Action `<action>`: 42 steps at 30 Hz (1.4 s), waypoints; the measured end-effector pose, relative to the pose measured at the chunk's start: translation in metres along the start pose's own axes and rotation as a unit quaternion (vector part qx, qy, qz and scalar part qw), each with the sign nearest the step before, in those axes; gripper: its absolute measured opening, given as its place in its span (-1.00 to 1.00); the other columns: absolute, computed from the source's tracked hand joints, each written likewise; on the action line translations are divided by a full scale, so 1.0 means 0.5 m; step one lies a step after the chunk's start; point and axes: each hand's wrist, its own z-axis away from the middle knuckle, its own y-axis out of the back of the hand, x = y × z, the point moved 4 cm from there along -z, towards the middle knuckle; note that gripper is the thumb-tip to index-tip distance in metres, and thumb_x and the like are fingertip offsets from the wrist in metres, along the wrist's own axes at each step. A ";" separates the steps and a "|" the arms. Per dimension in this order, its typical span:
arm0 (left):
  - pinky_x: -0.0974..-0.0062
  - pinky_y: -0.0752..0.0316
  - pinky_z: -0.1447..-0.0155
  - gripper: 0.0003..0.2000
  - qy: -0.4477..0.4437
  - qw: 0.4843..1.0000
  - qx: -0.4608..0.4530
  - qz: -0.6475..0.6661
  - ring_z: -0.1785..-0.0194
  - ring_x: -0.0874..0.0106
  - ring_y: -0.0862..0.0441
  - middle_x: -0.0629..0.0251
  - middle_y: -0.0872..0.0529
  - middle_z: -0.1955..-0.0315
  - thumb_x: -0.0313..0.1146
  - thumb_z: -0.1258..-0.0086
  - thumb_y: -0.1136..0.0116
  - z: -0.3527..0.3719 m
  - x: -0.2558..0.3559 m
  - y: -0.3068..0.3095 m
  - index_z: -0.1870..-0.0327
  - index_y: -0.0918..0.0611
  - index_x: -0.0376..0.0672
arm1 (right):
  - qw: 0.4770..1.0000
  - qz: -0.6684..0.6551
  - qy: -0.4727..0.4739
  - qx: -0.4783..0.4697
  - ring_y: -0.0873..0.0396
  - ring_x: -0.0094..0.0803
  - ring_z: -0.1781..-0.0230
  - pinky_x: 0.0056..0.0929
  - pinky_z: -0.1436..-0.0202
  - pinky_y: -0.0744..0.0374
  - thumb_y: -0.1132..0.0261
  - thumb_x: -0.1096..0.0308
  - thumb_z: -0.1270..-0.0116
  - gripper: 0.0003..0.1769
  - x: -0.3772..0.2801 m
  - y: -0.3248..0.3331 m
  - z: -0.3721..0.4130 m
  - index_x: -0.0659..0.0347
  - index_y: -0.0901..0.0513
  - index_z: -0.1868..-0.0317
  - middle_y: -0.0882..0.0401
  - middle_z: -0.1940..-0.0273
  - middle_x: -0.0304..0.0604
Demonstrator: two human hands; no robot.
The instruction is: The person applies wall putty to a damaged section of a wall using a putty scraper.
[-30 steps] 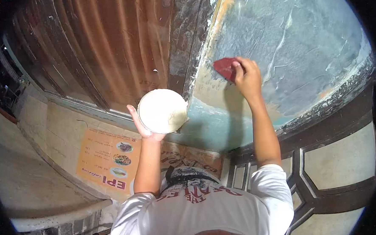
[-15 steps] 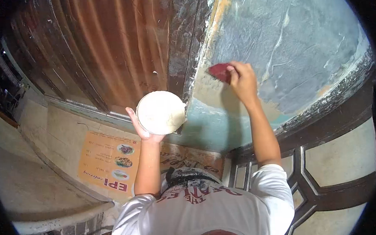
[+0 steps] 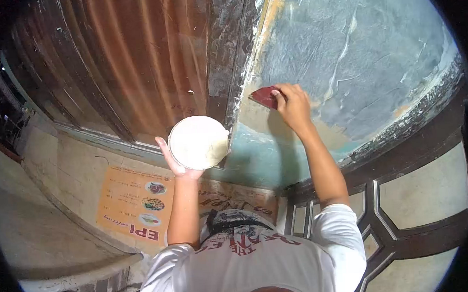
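Observation:
My left hand (image 3: pixel 177 160) holds up a round tub of whitish paste (image 3: pixel 199 142) from below, its thumb along the left side and the other fingers mostly hidden beneath. My right hand (image 3: pixel 294 105) grips a dark red, flat scraper (image 3: pixel 264 97) between thumb and fingers. The scraper lies against the wall (image 3: pixel 340 61), close to the wall's left edge. That wall is grey-blue above with whitish streaks, has a beige patch around the scraper, and shows green paint lower down.
A brown wooden door or panel (image 3: pixel 134 61) stands to the left of the wall. An orange printed sheet (image 3: pixel 131 204) lies at the lower left on the tiled floor (image 3: pixel 76 165). Dark framed panels (image 3: pixel 421 189) stand at the right.
My right hand and the scraper have moved a little left and down along the wall. My left hand and the tub have barely shifted.

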 end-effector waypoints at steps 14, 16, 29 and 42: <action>-0.19 -0.35 -0.45 -0.04 0.008 1.000 -0.005 0.019 -0.44 -0.03 -0.40 0.02 -0.42 -0.45 0.55 -0.36 0.14 0.005 -0.001 -0.001 -0.45 -0.41 -0.22 | 1.000 -0.007 0.021 -0.002 -0.60 -0.08 0.13 -0.11 0.02 -0.54 -0.35 0.35 -0.34 -0.84 0.004 -0.022 0.043 0.13 -0.76 0.11 -0.74 0.18 -0.14; -0.18 -0.35 -0.45 -0.04 0.009 1.000 0.020 0.011 -0.43 -0.02 -0.41 0.02 -0.42 -0.45 0.54 -0.36 0.12 0.003 -0.003 -0.003 -0.45 -0.42 -0.22 | 1.000 0.014 -0.013 0.004 -0.60 -0.08 0.13 -0.11 0.02 -0.54 -0.34 0.34 -0.35 -0.84 0.012 -0.032 0.043 0.12 -0.76 0.11 -0.74 0.17 -0.16; -0.14 -0.39 -0.43 -0.05 0.010 1.000 0.014 0.005 -0.40 -0.01 -0.46 0.02 -0.48 -0.40 0.54 -0.37 0.13 -0.003 -0.027 -0.013 -0.42 -0.45 -0.24 | 0.999 -0.002 0.016 0.045 -0.58 -0.08 0.20 -0.14 0.05 -0.54 -0.36 0.38 -0.31 -0.86 0.024 0.004 0.048 0.14 -0.76 0.14 -0.74 0.20 -0.16; -0.31 -0.31 -0.43 0.02 0.114 0.975 -0.173 0.081 -0.44 -0.12 -0.40 -0.07 -0.41 -0.44 0.59 -0.35 0.28 0.000 -0.041 -0.138 -0.48 -0.37 -0.24 | 0.958 -0.149 0.244 0.022 -0.63 -0.08 0.06 -0.22 -0.01 -0.63 -0.38 0.69 -0.05 -0.65 -0.095 0.183 -0.009 0.22 -0.70 0.12 -0.73 0.13 -0.14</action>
